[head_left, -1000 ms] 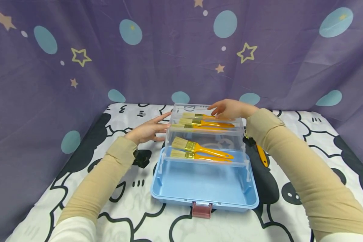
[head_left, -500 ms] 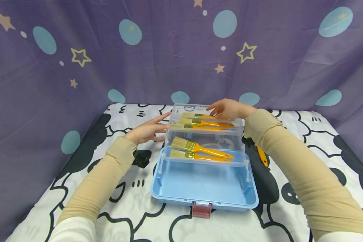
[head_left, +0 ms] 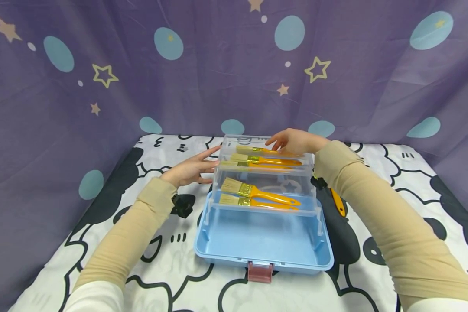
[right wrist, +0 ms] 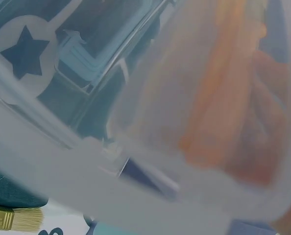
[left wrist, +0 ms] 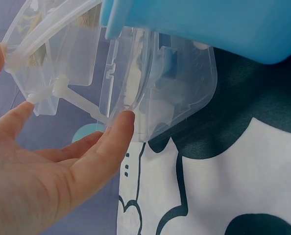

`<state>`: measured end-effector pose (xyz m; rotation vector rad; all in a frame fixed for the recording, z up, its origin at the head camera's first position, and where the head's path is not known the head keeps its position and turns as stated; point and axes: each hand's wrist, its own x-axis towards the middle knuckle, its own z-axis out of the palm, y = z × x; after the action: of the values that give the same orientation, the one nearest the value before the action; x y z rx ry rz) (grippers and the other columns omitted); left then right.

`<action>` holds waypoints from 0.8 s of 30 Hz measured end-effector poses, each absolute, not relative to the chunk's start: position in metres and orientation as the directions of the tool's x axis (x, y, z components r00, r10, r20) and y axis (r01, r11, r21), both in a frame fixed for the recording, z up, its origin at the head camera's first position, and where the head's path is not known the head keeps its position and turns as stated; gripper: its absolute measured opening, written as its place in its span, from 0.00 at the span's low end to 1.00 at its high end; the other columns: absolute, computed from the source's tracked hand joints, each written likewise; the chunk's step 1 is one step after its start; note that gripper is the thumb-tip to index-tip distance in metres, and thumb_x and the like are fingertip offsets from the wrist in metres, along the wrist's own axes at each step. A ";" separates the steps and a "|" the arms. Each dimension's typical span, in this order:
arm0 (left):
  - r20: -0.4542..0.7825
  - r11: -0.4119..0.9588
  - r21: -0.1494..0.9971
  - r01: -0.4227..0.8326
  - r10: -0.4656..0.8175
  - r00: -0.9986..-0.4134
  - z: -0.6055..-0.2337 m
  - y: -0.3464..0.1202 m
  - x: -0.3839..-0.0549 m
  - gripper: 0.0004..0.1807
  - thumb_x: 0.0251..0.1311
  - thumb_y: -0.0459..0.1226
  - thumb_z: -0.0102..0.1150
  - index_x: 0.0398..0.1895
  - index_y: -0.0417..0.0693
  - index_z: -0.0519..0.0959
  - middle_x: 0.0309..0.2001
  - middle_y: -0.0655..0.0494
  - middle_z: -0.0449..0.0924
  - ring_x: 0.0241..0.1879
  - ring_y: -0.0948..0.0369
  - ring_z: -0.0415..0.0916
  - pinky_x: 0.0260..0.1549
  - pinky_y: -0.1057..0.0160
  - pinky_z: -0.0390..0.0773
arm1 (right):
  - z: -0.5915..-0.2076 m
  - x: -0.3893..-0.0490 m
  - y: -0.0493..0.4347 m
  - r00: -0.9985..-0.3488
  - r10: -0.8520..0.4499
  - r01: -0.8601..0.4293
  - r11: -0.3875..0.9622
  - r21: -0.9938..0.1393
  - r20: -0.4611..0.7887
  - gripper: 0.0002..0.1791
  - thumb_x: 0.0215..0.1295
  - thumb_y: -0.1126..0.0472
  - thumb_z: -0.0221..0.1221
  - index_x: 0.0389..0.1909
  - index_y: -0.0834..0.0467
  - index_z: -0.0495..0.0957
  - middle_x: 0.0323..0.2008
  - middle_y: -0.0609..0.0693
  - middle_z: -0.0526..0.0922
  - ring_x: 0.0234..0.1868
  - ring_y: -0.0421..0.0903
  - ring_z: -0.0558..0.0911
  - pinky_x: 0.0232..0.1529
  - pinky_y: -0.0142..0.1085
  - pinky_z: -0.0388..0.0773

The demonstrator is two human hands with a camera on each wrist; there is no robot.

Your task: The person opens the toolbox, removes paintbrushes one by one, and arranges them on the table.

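right hand (head_left: 294, 141) nearer, at rear yellow-handled bristle brush (head_left: 257, 150) lying crosswise; pinch unclear. left hand (head_left: 190, 169) spread against clear plastic tray (head_left: 305, 171).

Purple fabric backdrop (head_left: 226, 91) rises directly behind the table (head_left: 152, 299), with side panel (head_left: 35, 160) of same fabric left of the table. Print above the table: light-blue ovals (head_left: 290, 33), peach stars (head_left: 8, 29), yellow outlined stars (head_left: 316, 60), white dots (head_left: 264, 19). Soft folds, a few creases. On the table: white cloth (head_left: 203, 297), black cartoon outlines; big black patches (head_left: 105, 208) along the table's left and right edges. Lighting soft, fairly even over the table.
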<state>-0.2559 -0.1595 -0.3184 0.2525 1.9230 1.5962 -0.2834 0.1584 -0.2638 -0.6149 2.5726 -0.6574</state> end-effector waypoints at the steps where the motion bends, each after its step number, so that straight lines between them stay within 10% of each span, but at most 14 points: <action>1: -0.333 0.252 0.940 -0.232 0.517 -0.789 -0.318 -0.160 -0.256 0.38 0.71 0.42 0.46 0.75 0.70 0.39 0.76 0.46 0.36 0.72 0.40 0.41 0.64 0.40 0.57 | -0.264 -0.284 0.158 -0.815 -0.508 -0.312 0.790 -0.528 -0.279 0.24 0.68 0.70 0.50 0.65 0.55 0.70 0.58 0.59 0.75 0.61 0.57 0.71 0.63 0.52 0.65; 24: -0.329 0.240 0.942 -0.235 0.514 -0.793 -0.320 -0.160 -0.256 0.38 0.71 0.42 0.46 0.76 0.69 0.39 0.73 0.45 0.49 0.72 0.42 0.45 0.64 0.41 0.59 | -0.265 -0.287 0.163 -0.812 -0.537 -0.368 0.775 -0.514 -0.230 0.20 0.66 0.69 0.53 0.58 0.55 0.77 0.53 0.56 0.78 0.55 0.53 0.75 0.58 0.49 0.70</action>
<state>-0.2561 -0.1597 -0.3198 0.2537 1.9168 1.6109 -0.2872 0.1626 -0.2647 -0.6900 2.6031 -0.6455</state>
